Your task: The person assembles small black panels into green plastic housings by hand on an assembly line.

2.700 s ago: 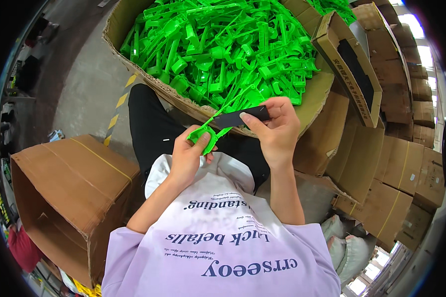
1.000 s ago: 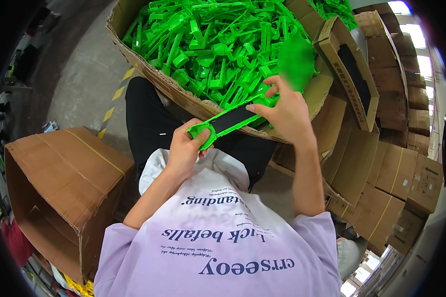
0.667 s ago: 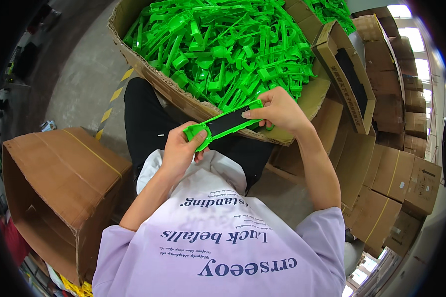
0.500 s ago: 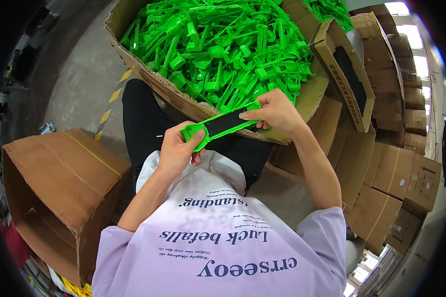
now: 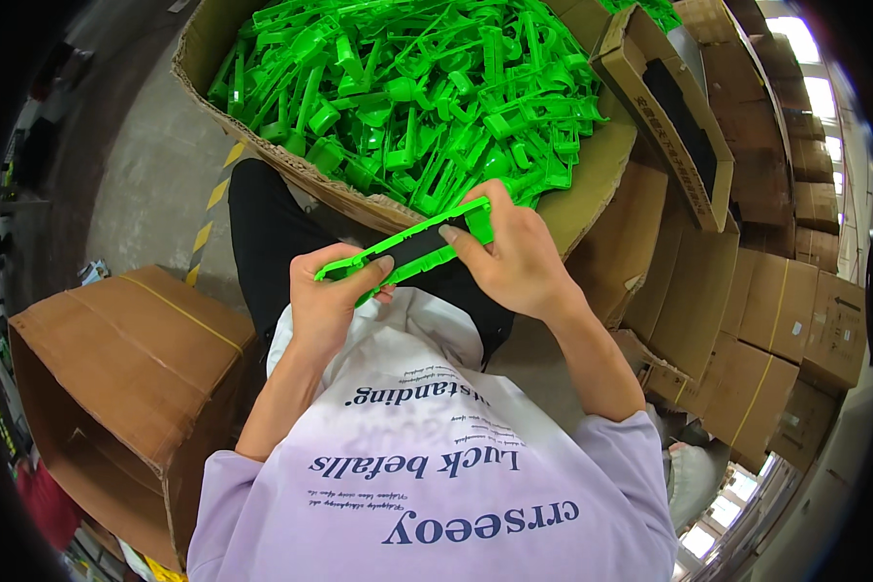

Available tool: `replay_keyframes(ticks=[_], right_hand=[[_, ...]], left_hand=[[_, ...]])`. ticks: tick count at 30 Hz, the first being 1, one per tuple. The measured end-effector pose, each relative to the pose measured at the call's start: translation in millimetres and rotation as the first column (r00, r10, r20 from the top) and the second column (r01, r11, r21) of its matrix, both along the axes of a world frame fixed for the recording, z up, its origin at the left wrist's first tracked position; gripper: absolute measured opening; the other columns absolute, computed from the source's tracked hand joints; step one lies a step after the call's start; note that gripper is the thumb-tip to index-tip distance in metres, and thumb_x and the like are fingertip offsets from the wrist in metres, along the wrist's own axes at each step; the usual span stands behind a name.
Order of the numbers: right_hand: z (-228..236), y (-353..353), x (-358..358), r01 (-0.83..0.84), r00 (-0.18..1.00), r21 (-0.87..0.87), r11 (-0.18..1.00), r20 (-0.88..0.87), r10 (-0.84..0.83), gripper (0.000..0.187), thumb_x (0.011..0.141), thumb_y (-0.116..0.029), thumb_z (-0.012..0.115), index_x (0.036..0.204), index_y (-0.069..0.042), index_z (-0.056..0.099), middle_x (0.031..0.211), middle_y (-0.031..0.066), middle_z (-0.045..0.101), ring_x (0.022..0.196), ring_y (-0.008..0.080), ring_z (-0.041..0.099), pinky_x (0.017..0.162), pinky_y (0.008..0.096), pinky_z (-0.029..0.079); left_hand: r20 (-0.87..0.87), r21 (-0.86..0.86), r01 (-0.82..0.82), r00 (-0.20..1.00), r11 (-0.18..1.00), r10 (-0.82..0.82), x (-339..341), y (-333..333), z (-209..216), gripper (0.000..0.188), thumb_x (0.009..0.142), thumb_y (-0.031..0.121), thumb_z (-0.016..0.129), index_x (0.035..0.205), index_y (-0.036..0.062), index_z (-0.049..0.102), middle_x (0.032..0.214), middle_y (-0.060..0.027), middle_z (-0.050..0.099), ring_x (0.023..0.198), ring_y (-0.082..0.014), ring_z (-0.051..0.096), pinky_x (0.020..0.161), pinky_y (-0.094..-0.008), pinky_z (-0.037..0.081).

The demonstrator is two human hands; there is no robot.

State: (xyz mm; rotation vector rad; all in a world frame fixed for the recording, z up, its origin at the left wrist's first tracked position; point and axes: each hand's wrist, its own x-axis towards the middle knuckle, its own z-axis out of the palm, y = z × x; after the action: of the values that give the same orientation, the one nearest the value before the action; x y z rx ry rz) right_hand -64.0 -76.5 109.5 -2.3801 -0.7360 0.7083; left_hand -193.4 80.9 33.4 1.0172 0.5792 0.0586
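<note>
Shifted further in over the flat black strip (image 5: 417,246) since a moment earlier: thumbs of bare left hand (image 5: 323,296) and bare right hand (image 5: 522,257). Clenched grip at both ends of the long bright-green plastic frame (image 5: 425,266), strip inside, tilted above the lap. Probably light, stiff and smooth, with thin rims liable to snap; best taken by the ends. Just beyond, big brown cardboard box (image 5: 306,175) heaped with loose green plastic parts (image 5: 407,107); to the right, tilted shallow brown carton (image 5: 664,145) with dark flat contents (image 5: 684,116).
</note>
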Motion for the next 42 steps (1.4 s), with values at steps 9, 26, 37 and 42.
replay_keyframes(ticks=[9,26,37,42], right_hand=[[3.7,-13.1,-5.5,-0.005,0.998,0.126,0.992,0.056,-0.002,0.034,0.082,-0.02,0.064,0.106,-0.001,0.048,0.063,0.0127,0.056,0.056,0.0268,0.056,0.054,0.0375,0.043],[-18.3,-201.4,-40.8,0.661,0.153,0.622,-0.419,-0.659,-0.736,0.034,0.097,-0.037,0.041,0.098,-0.007,0.057,0.072,0.0058,0.062,0.056,0.0112,0.051,0.045,0.0213,0.034],[-40.8,-187.4,-29.9,0.622,0.289,0.726,-0.295,-0.563,-0.774,0.049,0.097,-0.032,0.05,0.056,-0.013,0.031,0.054,0.0043,0.047,0.047,0.0095,0.039,0.042,0.0229,0.027],[-41.2,-186.6,-28.6,0.626,0.311,0.738,-0.253,-0.534,-0.786,0.05,0.097,-0.026,0.05,0.054,-0.013,0.029,0.053,0.0047,0.045,0.045,0.0096,0.037,0.043,0.0229,0.027]], left_hand=[[-0.03,-0.07,0.063,0.997,0.996,-0.065,4.3,3.2,15.4,0.004,0.079,-0.001,0.066,0.078,-0.0039,0.065,0.069,-0.0127,0.065,0.056,-0.0186,0.063,0.049,-0.0283,0.052],[-0.07,0.91,0.255,0.871,0.326,-0.487,144.5,59.2,40.1,0.028,0.085,0.023,0.067,0.101,0.0004,0.066,0.09,-0.012,0.069,0.076,-0.0211,0.065,0.067,-0.0328,0.051],[-0.634,0.771,0.525,0.683,-0.361,-0.362,194.2,123.8,21.1,0.018,0.076,0.021,0.071,0.087,0.0083,0.073,0.081,-0.0144,0.068,0.078,-0.03,0.065,0.073,-0.0401,0.051],[-0.758,0.652,0.512,0.446,-0.559,-0.476,199.4,114.0,1.6,0.023,0.072,0.017,0.073,0.094,0.0127,0.073,0.091,-0.0138,0.068,0.09,-0.0302,0.063,0.081,-0.0403,0.051]])
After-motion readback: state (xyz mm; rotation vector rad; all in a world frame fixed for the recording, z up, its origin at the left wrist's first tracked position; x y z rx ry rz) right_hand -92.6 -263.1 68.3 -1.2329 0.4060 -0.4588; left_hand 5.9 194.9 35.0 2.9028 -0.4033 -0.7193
